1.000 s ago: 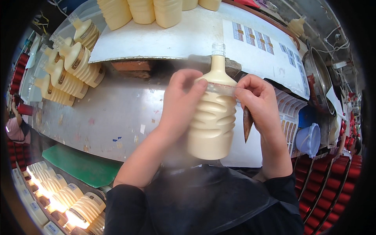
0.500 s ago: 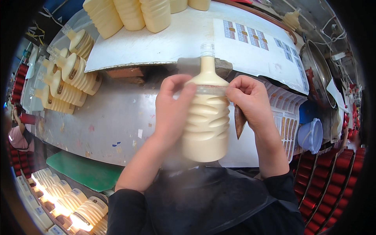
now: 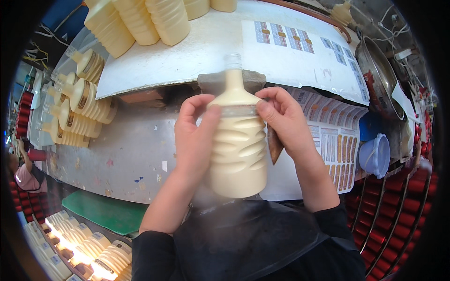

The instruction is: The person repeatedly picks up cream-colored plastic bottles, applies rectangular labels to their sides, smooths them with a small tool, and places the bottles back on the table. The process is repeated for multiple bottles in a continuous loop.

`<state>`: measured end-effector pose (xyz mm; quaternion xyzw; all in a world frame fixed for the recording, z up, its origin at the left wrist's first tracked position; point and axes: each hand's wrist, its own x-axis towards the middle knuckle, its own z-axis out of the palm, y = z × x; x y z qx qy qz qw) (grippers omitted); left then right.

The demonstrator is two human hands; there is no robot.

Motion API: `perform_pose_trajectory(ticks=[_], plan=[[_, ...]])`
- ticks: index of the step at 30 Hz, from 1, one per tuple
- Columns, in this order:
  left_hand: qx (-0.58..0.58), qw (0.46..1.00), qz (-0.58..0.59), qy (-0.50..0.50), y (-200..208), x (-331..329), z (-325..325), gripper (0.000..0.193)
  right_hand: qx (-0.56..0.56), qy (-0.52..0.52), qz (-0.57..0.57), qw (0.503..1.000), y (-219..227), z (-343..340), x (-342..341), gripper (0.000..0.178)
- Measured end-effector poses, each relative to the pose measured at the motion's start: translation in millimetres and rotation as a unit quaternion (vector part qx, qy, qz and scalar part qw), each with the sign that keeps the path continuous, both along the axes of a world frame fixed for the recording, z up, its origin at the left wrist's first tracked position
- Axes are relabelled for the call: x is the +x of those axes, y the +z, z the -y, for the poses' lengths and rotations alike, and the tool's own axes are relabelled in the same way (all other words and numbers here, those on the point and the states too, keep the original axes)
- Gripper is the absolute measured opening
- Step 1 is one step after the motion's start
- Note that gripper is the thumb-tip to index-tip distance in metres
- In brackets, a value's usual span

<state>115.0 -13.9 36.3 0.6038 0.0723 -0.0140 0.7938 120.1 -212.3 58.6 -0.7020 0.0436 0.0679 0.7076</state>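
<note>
A cream-coloured plastic bottle with a wavy ribbed body and a clear threaded neck leans in front of me, its neck pointing away. Across its shoulder lies a narrow, clear-looking strip label with a thin reddish line. My left hand is closed at the strip's left end, the thumb pressing on the bottle's side. At the other end, my right hand pinches the strip between thumb and fingers. A brown pointed tool sticks out below my right palm; its upper part is hidden.
Behind the bottle is a dark grey block beside a raised white board. Several cream bottles stand at left. Label sheets, a metal basin and a blue bucket are at right. A co-worker is far left.
The whole view has shifted slightly. My left fingers, blurred before, now rest more steadily at the strip's end. Both hands still hold the strip against the bottle's shoulder.
</note>
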Motion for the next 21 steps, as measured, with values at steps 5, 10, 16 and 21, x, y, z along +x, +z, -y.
perform_pose_trajectory(ticks=[5,10,16,21], plan=[[0.002,1.0,0.012,-0.001,-2,0,1,0.028,-0.025,0.006,0.004,1.0,-11,0,0,0.028],[-0.061,0.998,-0.009,-0.021,1,-1,-3,0.024,-0.033,0.004,-0.005,0.999,-6,-1,1,0.029],[-0.11,0.994,-0.01,-0.008,5,-5,-2,0.02,0.09,0.031,-0.021,0.995,-2,3,-3,0.026],[-0.029,0.999,-0.013,-0.018,3,-4,-1,0.03,0.035,0.027,0.007,0.999,-11,4,-3,0.027]])
